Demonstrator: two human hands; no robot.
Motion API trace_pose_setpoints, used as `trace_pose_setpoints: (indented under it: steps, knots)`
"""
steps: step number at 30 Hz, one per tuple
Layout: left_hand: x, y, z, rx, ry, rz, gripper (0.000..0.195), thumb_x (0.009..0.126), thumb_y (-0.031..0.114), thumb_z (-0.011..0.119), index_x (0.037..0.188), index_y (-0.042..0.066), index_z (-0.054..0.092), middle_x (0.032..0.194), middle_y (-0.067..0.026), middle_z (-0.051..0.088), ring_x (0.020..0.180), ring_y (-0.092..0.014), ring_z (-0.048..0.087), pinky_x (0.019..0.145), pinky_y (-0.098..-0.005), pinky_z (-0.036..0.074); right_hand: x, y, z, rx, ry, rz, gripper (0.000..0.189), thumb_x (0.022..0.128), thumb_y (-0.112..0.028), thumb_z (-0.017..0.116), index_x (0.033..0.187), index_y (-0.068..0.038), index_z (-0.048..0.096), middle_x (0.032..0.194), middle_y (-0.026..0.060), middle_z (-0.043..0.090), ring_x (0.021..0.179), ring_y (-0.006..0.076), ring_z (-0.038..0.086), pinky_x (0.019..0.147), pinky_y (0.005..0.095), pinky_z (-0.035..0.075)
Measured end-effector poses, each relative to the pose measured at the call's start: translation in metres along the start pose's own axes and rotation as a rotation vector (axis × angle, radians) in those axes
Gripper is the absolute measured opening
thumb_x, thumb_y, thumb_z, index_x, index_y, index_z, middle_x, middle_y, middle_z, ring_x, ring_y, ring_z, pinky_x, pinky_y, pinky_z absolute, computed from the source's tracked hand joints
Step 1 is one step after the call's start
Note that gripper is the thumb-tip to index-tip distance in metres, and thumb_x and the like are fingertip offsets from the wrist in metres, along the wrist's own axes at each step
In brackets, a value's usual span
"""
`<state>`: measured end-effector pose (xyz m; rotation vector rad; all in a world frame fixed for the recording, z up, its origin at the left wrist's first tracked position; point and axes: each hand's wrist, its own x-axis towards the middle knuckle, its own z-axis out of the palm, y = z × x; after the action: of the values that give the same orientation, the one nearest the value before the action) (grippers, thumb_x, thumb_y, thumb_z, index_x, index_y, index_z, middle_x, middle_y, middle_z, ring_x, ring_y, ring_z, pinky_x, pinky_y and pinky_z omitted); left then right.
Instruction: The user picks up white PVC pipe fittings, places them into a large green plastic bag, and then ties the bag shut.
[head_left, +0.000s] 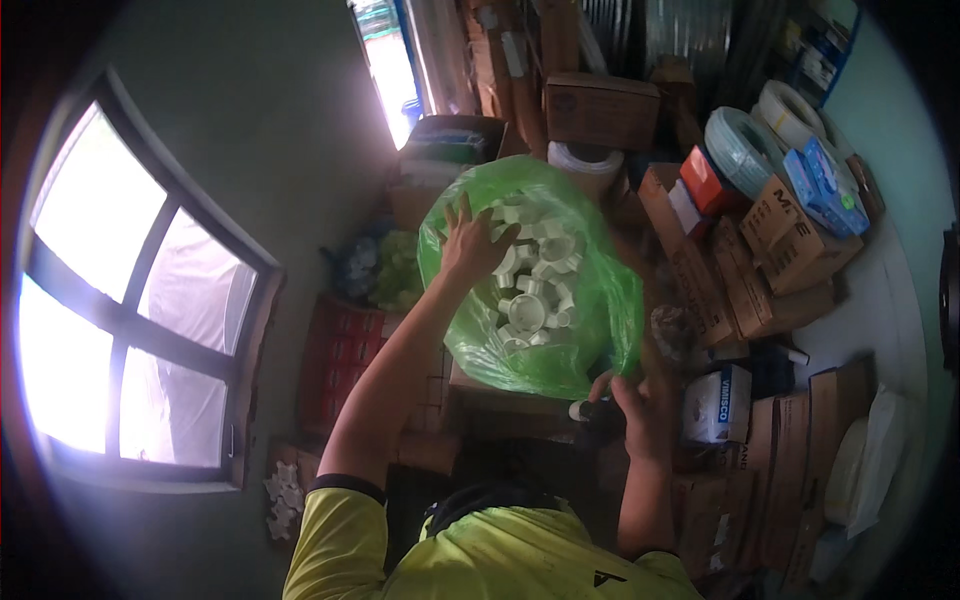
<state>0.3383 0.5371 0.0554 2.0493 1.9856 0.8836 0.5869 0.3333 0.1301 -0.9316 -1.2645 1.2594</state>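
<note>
A green translucent plastic bag (480, 360) lies spread wide in front of me. Inside it is a heap of white plastic round conduit junction boxes (526, 313) with short side spouts. My left hand (472, 244) is over the bag's left side, fingers apart, at the edge of the heap; whether it touches a box is hard to tell. At the bag's near right corner, my right hand (634, 409) pinches the rim between thumb and fingers. Just left of that hand shows a small pale round end (579, 410) of some dark item.
Red small boxes (352, 345) fill a carton on the left, below a barred window (127, 322). More white fittings (283, 499) sit lower left. Cardboard cartons (787, 232), coiled tubing (742, 150) and a white pack (716, 405) crowd the right. A carton (602, 109) stands beyond.
</note>
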Motion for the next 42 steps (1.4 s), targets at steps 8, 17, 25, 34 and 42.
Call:
trace_pose_setpoints:
  steps: [8,17,25,34,42]
  knots:
    - [-0.165,-0.013,-0.126,-0.327,0.145,0.265,0.042,0.079,0.012,0.067,0.119,0.006,0.056,0.140,-0.0209,0.039,0.118,-0.038,0.051,0.096,-0.0421,0.046,0.001,0.046,0.025,-0.027,0.226,-0.002,0.027,0.086,-0.022,0.061,0.104,-0.002,0.059,0.084,0.0063,0.062,0.072,0.0153,0.056,0.072,0.0305,0.044]
    - [-0.494,-0.300,-0.063,-0.495,0.675,-1.029,0.019,0.082,0.016,0.062,0.095,0.002,0.066,0.087,-0.0151,0.068,0.082,-0.024,0.068,0.076,-0.0345,0.052,0.007,0.061,0.038,-0.565,0.323,-0.247,0.046,0.095,-0.028,0.050,0.125,0.006,0.051,0.119,0.0207,0.053,0.118,0.0302,0.050,0.095,0.0421,0.048]
    - [-0.774,-0.485,-0.071,-0.176,0.658,-1.838,0.047,0.075,0.033,0.070,0.109,0.003,0.057,0.104,-0.0194,0.064,0.101,-0.034,0.061,0.086,-0.0438,0.047,0.020,0.062,0.046,-1.166,0.276,-0.726,0.055,0.077,-0.027,0.076,0.122,-0.003,0.057,0.109,0.0241,0.061,0.093,0.0383,0.063,0.082,0.0502,0.052]
    - [-0.746,-0.553,-0.079,-0.136,0.436,-1.821,0.053,0.074,0.038,0.072,0.110,0.001,0.059,0.104,-0.0223,0.064,0.103,-0.037,0.059,0.087,-0.0468,0.046,-0.006,0.044,0.094,-0.389,0.579,-0.124,0.037,0.088,-0.023,0.060,0.113,0.004,0.059,0.118,0.0160,0.058,0.105,0.0279,0.057,0.093,0.0406,0.047]
    - [-0.716,-0.445,-0.061,-0.330,0.726,-1.279,0.029,0.091,0.022,0.056,0.094,-0.006,0.062,0.073,-0.0037,0.058,0.068,-0.013,0.050,0.063,-0.0320,0.043,0.005,0.033,0.120,-0.458,0.533,-0.115,0.033,0.089,-0.024,0.055,0.118,-0.007,0.058,0.107,0.0038,0.055,0.104,0.0181,0.050,0.094,0.0361,0.040]
